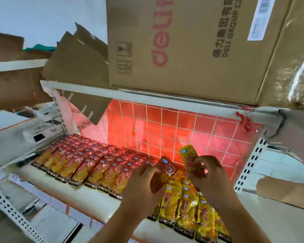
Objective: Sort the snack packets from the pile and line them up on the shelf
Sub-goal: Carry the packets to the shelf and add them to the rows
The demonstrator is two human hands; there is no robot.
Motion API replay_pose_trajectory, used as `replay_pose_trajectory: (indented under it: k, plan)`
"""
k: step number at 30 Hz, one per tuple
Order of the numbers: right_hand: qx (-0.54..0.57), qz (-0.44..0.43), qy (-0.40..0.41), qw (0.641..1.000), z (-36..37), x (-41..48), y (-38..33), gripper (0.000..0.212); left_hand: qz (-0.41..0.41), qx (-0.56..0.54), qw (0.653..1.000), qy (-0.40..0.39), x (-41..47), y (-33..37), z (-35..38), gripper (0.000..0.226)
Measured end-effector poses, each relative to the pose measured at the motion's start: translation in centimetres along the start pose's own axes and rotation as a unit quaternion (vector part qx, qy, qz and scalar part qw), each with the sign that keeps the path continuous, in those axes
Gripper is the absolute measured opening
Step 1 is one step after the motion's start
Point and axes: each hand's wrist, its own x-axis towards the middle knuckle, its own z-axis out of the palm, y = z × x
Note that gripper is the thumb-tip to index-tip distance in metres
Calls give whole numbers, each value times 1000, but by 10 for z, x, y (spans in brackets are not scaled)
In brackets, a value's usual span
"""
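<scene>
Left hand (144, 183) grips a red packet (166, 170), fingers curled round its lower half. Right hand (207, 174) pinches a yellow packet (188, 156), held upright above the yellow rows (186, 207). Red rows (88, 162) fill the shelf (98, 195) to the left, probably overlapping; blur hides detail. Box (182, 41) sits overhead.

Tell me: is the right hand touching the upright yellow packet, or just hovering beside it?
Touching. The head view shows the right hand with its fingers curled round the lower half of the yellow packet, with no gap between them.
</scene>
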Motion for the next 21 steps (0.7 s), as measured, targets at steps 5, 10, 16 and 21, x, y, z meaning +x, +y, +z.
replay_pose_trajectory:
  k: [5, 10, 16, 21]
  plan:
    - [-95, 114, 79, 986, 19, -42, 47, 35, 114, 0, 989, -94, -18, -42, 58, 44]
    - [-125, 192, 142, 963, 28, -88, 72, 43, 227, 4, 969, -97, -32, -63, 90, 44]
    - [-151, 300, 166, 927, 37, -131, 80, 36, 300, -22, 951, -76, -39, -68, 92, 42]
    - [-188, 335, 157, 910, 43, -136, 84, 35, 308, -28, 948, -82, -39, -68, 92, 42]
